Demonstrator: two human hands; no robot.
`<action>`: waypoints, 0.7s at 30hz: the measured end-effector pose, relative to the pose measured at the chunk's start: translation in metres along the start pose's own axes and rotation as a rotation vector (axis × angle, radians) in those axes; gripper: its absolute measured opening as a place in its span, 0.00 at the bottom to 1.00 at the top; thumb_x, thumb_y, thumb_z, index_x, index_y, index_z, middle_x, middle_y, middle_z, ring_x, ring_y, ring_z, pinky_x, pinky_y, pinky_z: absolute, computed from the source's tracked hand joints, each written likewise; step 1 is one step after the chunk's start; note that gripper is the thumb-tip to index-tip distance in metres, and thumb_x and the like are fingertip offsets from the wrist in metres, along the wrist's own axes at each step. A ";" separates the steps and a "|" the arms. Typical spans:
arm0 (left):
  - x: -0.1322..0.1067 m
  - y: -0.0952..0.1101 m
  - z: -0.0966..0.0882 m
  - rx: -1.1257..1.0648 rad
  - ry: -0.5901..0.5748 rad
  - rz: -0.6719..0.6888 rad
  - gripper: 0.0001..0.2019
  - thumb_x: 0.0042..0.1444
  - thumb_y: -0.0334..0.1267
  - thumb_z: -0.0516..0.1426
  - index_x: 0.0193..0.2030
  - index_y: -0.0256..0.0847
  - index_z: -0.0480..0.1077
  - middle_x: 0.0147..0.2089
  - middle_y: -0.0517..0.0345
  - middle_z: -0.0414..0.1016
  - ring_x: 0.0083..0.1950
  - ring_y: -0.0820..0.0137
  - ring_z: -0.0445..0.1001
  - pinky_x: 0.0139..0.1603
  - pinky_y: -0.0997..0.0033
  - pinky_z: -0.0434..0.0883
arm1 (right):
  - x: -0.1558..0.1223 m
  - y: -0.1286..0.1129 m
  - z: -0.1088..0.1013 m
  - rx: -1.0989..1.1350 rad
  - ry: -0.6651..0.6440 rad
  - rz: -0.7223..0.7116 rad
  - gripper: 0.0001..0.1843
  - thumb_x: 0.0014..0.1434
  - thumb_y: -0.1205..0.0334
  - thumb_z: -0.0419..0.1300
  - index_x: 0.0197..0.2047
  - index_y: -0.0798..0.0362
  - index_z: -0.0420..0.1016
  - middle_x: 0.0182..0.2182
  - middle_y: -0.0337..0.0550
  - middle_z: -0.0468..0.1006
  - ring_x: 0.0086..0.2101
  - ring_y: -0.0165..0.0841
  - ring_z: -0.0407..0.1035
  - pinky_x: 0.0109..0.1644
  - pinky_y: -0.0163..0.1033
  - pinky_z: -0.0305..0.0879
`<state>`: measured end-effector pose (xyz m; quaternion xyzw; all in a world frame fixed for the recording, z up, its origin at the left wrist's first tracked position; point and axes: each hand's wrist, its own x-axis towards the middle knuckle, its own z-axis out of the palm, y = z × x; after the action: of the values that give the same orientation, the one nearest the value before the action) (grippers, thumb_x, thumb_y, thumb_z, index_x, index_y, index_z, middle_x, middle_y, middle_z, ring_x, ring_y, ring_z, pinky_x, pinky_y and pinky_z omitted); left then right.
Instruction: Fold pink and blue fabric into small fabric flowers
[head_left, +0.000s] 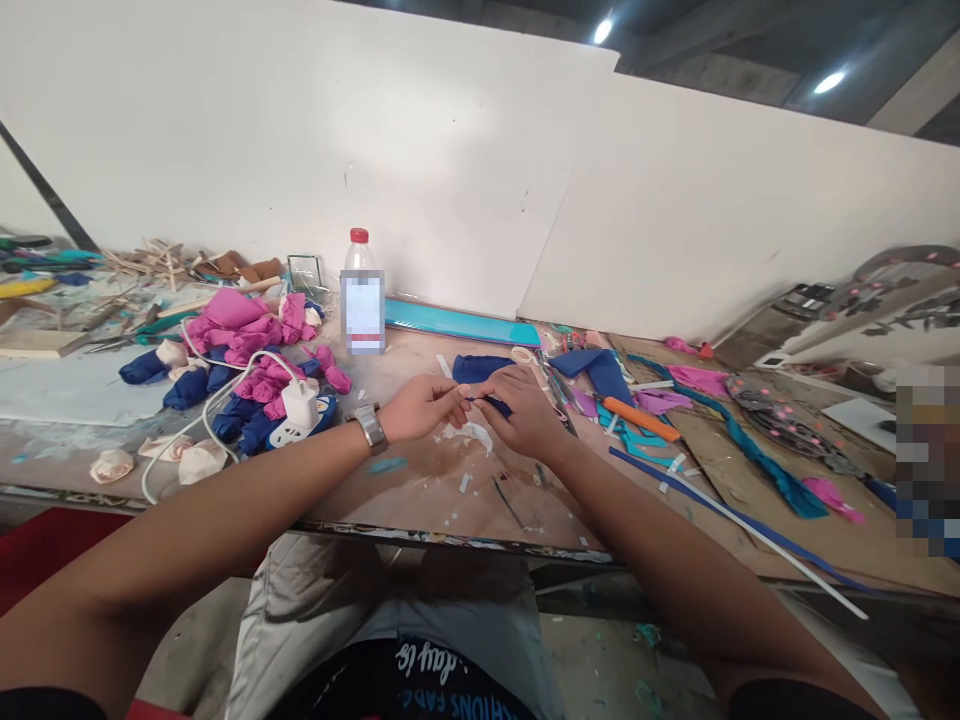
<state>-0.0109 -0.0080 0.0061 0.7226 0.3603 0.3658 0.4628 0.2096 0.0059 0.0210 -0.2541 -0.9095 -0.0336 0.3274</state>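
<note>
My left hand and my right hand meet over the middle of the worktable. Both pinch a small piece of dark blue fabric, mostly covered by my fingers. Just behind my fingers lies a folded blue cloth. Below them on the tabletop are a curved white scrap and small white bits. To the left sits a pile of rolled fabric flowers: magenta ones, dark blue ones and cream ones.
A red-capped bottle stands near the white partition. A white charger with a cable is plugged into a power strip. On the right are an orange-handled cutter, teal cloth and a long white strip.
</note>
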 end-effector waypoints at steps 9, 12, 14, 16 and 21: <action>0.004 -0.007 0.001 -0.352 -0.079 -0.278 0.26 0.51 0.60 0.68 0.35 0.34 0.74 0.31 0.53 0.79 0.32 0.70 0.80 0.34 0.72 0.73 | 0.000 0.003 -0.001 -0.113 -0.079 -0.094 0.07 0.71 0.60 0.56 0.43 0.50 0.74 0.37 0.46 0.80 0.43 0.41 0.70 0.53 0.50 0.59; 0.003 -0.008 0.001 -0.237 -0.068 -0.189 0.23 0.58 0.58 0.64 0.35 0.35 0.74 0.32 0.52 0.80 0.33 0.69 0.80 0.36 0.71 0.73 | 0.000 0.002 0.000 -0.093 -0.084 -0.076 0.07 0.71 0.60 0.56 0.42 0.50 0.74 0.37 0.45 0.80 0.43 0.41 0.70 0.53 0.50 0.59; 0.001 -0.008 0.000 -0.034 -0.028 -0.037 0.20 0.63 0.54 0.59 0.34 0.36 0.74 0.31 0.53 0.80 0.33 0.70 0.78 0.37 0.71 0.72 | -0.001 0.002 0.001 -0.050 -0.077 -0.041 0.07 0.71 0.59 0.56 0.42 0.50 0.74 0.36 0.45 0.80 0.42 0.40 0.70 0.53 0.50 0.58; -0.001 -0.005 -0.002 0.307 0.045 0.158 0.17 0.67 0.48 0.55 0.34 0.38 0.76 0.31 0.54 0.80 0.32 0.71 0.76 0.37 0.71 0.69 | -0.001 0.001 0.002 0.009 -0.072 0.015 0.07 0.71 0.58 0.57 0.42 0.50 0.75 0.36 0.44 0.81 0.42 0.40 0.71 0.52 0.49 0.58; -0.005 0.002 -0.006 0.705 0.070 0.371 0.14 0.70 0.41 0.51 0.41 0.41 0.77 0.40 0.53 0.83 0.40 0.66 0.78 0.41 0.69 0.66 | -0.001 0.000 0.003 0.132 -0.101 0.126 0.11 0.71 0.56 0.57 0.40 0.50 0.75 0.37 0.44 0.82 0.41 0.39 0.71 0.50 0.47 0.60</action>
<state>-0.0177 -0.0106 0.0084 0.8771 0.3426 0.3215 0.1000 0.2087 0.0061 0.0180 -0.2902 -0.9072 0.0599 0.2985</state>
